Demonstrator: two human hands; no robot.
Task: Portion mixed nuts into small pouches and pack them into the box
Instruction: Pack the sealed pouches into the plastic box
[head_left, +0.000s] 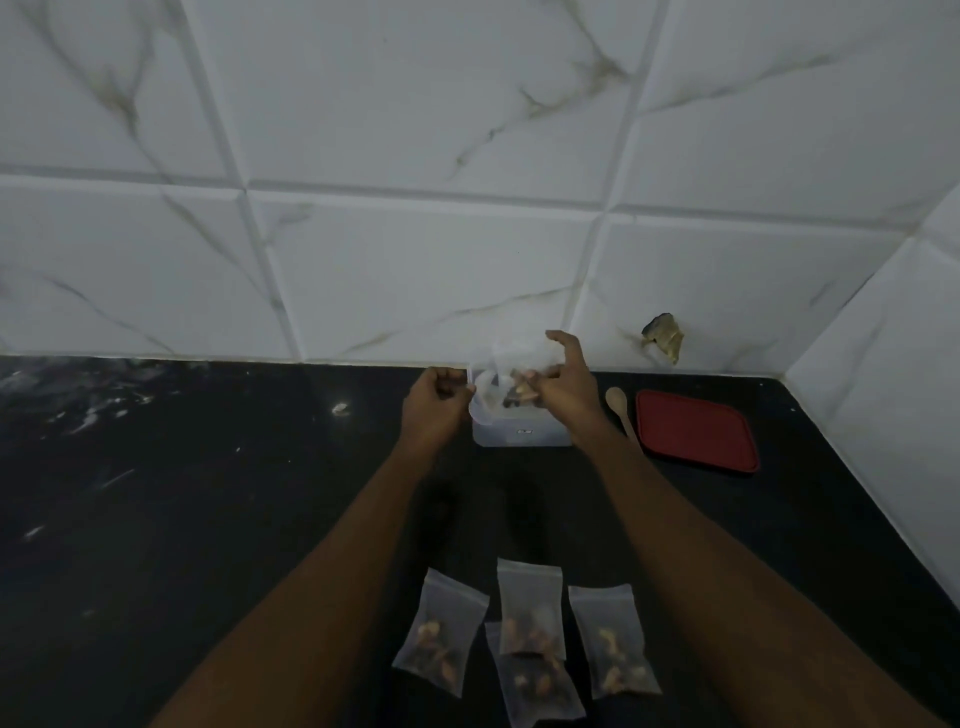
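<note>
**Black countertop, tiled wall: one pouch held over the box**

Black stone countertop (208, 519) is seen from above, backed by a wall (415, 260) of white tiles with grey-brown veining; a second tiled wall closes the corner at the right. A chipped patch (662, 336) is visible low on the back wall, just above the counter edge.

A clear plastic box (522, 434) is set on the counter close to the back wall. Directly above it a small translucent pouch (511, 364) is held by both hands, with mixed nuts (519, 392) showing through its lower part. The left edge of the pouch is pinched by the left hand (436, 402), whose fingers are curled in toward the palm. The right side of the pouch is pinched between the thumb and lower fingers of the right hand (563, 387), while its index finger is lifted and extended above the pouch. Whether the mouth of the pouch is sealed cannot be told, as the plastic is blurred.

Just to the right of the box a wooden spoon (621, 410) is laid on the counter, and beside it a red lid (696, 431) is laid flat.

Near the bottom of the view, between the two forearms, four filled pouches (530, 608) are laid on the counter, each with nuts gathered at its lower end. Two lie apart at the left and right, and the middle one overlaps the top of the fourth.
</note>
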